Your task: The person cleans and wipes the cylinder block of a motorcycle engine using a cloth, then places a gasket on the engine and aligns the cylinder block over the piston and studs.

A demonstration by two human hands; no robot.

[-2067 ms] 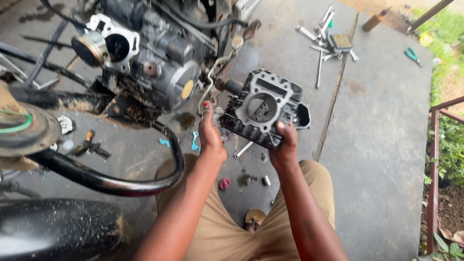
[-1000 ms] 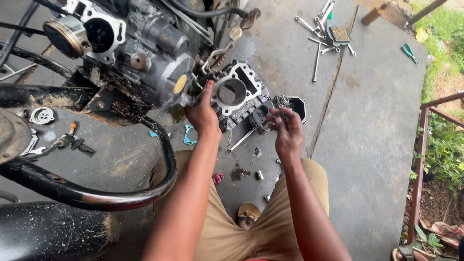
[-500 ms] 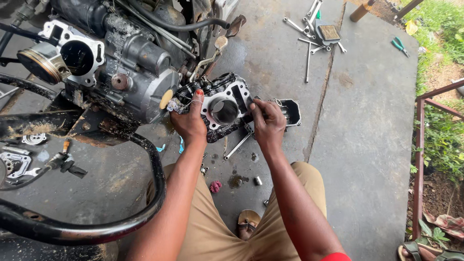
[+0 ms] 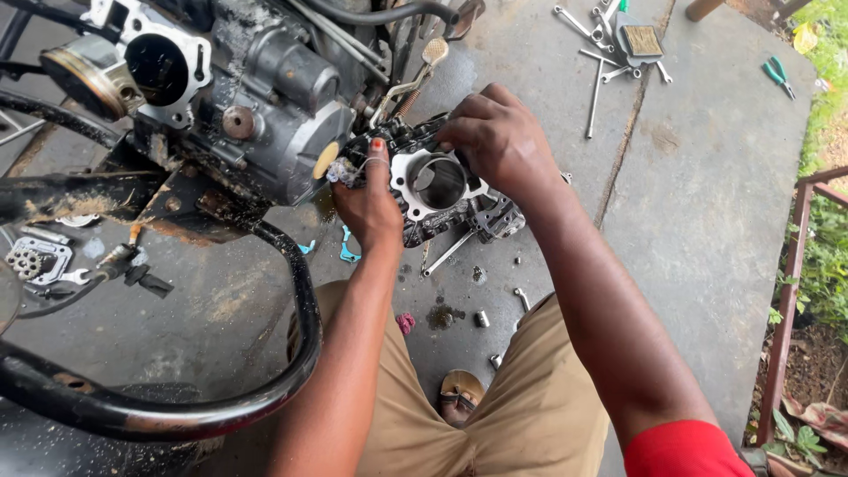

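Both my hands hold a dirty metal engine cylinder block (image 4: 439, 187) with a round bore, just above the concrete floor. My left hand (image 4: 369, 201) grips its left side, thumb up with a red-painted nail. My right hand (image 4: 496, 141) is curled over its top right edge. The block sits close beside the motorcycle engine (image 4: 265, 97), whose open cylinder mount (image 4: 159, 66) and piston (image 4: 84, 79) show at the upper left.
A black frame tube (image 4: 291, 291) curves across the lower left. Spanners and a wire brush (image 4: 609, 40) lie at the far top, green pliers (image 4: 777, 72) near the grass edge. Small bolts (image 4: 481, 318) and a spanner (image 4: 446, 254) lie under the block. My sandalled foot (image 4: 461, 393) is below.
I have brought the cylinder block up and left, closer to the engine. My right hand shifted from the block's lower right side to its top edge.
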